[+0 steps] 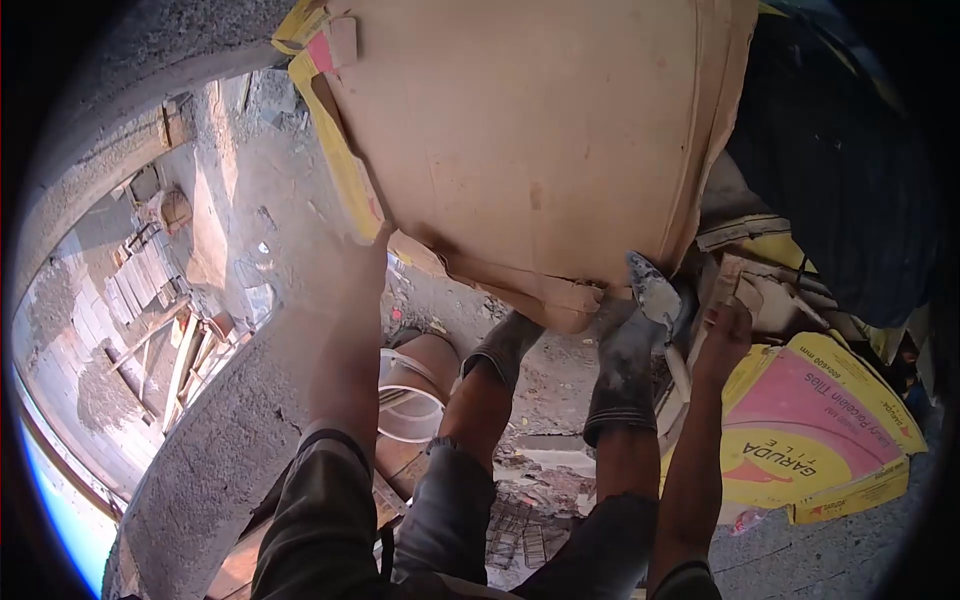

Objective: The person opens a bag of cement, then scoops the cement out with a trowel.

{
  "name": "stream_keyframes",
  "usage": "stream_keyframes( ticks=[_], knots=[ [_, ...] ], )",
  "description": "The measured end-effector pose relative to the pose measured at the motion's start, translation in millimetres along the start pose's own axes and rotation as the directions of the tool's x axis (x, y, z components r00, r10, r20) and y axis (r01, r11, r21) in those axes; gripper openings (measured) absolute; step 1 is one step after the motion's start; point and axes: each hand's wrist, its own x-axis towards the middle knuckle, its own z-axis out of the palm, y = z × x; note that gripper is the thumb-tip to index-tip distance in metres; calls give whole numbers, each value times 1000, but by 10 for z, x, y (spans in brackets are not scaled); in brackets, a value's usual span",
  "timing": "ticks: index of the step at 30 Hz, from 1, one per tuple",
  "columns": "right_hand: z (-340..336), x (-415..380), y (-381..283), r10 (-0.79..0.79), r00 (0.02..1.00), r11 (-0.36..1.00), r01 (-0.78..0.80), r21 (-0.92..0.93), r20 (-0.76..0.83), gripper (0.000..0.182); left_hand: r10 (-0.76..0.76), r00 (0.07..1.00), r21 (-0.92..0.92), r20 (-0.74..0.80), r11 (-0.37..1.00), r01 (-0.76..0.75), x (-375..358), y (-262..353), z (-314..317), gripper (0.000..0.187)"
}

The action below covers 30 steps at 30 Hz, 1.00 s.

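A large flattened cardboard box (530, 130) with yellow and pink printed edges fills the top middle. My left arm reaches up to its lower left corner, where my left hand (372, 242) grips the edge; the fingers are hidden. Lower right, my right hand (730, 325) is closed with its fingers curled, at the end of a narrow brown strip (728, 280). I cannot make out what, if anything, it holds. Just left of it leans a mortar-smeared trowel (656, 298), its handle beside my forearm and apart from my fingers.
A yellow and pink tile carton (800, 430) lies flat at the right. Dark cloth (830, 160) hangs above it. A white bucket (410, 412) stands left of my boots (622, 375). Rough concrete edges (215, 480) curve along the left, with planks (185, 365) far below.
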Motion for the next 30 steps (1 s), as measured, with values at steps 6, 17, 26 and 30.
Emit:
stream_keyframes(
  ticks=[6,17,26,30],
  knots=[
    [237,-263,485,-230,939,77,281,-956,258,32,80,983,-311,166,950,-25,668,-236,265,107],
    [118,-360,950,130,898,139,403,-905,420,23,753,569,-160,330,639,-753,2339,-993,575,64],
    [-36,-297,986,108,882,588,316,-744,459,39,883,321,-250,343,415,-875,1931,-868,829,46],
    [-230,-288,779,426,800,785,-94,-613,422,35,577,743,-690,341,690,-219,1306,-815,382,45]
  ],
)
